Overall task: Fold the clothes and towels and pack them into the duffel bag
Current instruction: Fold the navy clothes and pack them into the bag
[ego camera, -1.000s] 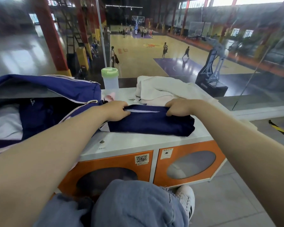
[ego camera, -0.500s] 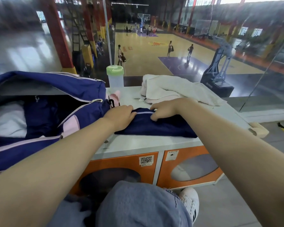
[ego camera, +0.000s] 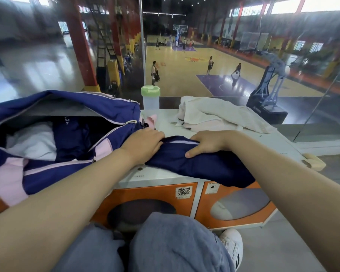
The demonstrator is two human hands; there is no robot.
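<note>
Hands on the navy garment [ego camera: 200,165], centre of the frame, lying folded on the white locker top [ego camera: 161,175] with its lower right corner hanging a little over the front edge. Left hand [ego camera: 143,144] lay on the garment's left end, fingers fairly straight and pressing down (fingertips partly hidden, so a pinch could not be ruled out). Right hand [ego camera: 208,143] gripped the upper edge, fingers curled over the fold by the pale stripe, thumb on top of the cloth.

Handling, as a judgement: light, soft, limp fabric, probably a bit slick; it would sag and unfold if lifted by one corner. Best taken at both short ends, or with one palm slid under and one on top, to keep the fold while it goes into the bag.

Containers: bag [ego camera: 63,154], blue with pink panels, at centre left, touching the garment's left end, zip open wide, flap thrown back. Inside showed a white item [ego camera: 33,142] on the left and a dark navy item [ego camera: 73,136] beside it; room remained on top. Bottle [ego camera: 150,98] with green lid stood behind the bag, upper centre, contents unclear. Towel [ego camera: 220,114] sat unfolded in a heap at upper right of the top, just behind the right hand, not yet packed.
</note>
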